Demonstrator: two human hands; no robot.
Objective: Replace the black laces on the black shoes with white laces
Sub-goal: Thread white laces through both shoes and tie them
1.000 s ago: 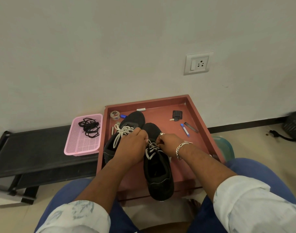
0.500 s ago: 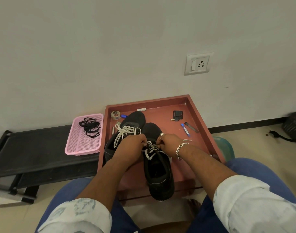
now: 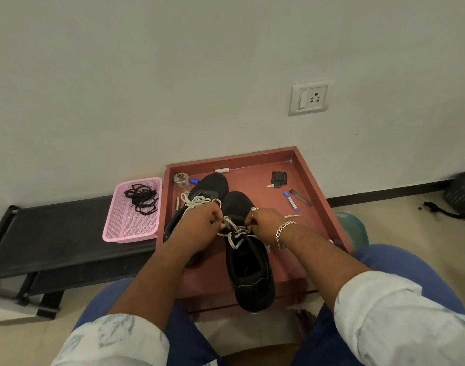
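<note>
Two black shoes stand side by side on a red-brown tray. The left shoe carries a tied white lace and is partly hidden by my left hand. The right shoe has a white lace threaded through its upper eyelets. My left hand pinches that lace at the shoe's left side. At the right side my right hand, with a ring and a bracelet, pinches the same lace, and a lace tip sticks out past it. The black laces lie bunched in a pink basket.
On the tray lie a tape roll, a black key holder, a blue-capped stick and a dark strip. The basket stands on a low black bench. A wall socket is above; a black bag at far right.
Both hands have stayed on the right shoe's lace, shifting slightly as they work it. The shoes and the tray items have not moved.
</note>
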